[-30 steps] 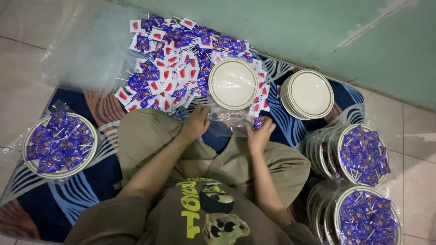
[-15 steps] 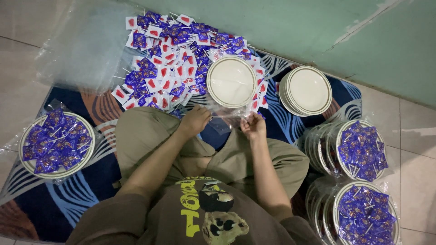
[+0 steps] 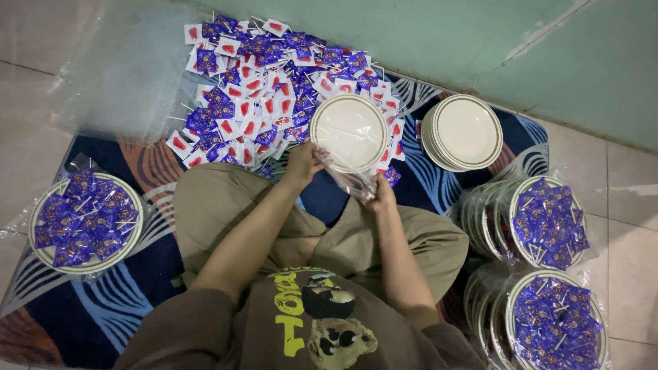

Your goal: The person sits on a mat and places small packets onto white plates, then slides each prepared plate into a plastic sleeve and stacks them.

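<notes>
The left hand and the right hand both pinch a clear plastic bag, fingers closed on its film, just above the knees and against the near rim of 1 empty cream plate. That plate lies on the mat's far edge, partly over the sweets.

Beside it, to the right, sits 1 stack of empty cream plates; how many are in it cannot be told.

3 plates filled with purple-wrapped sweets show, each in clear wrap: 1 at the left on the mat, 2 at the right, each topping a stack of wrapped plates.

Beyond the hands lies 1 loose heap of small square packets, too many to count: some purple, some white with a red mark, thin sticks poking out.

A pile of clear bags rests on the tiles at upper left. The mat is dark blue with pale wavy lines and orange patches.
</notes>
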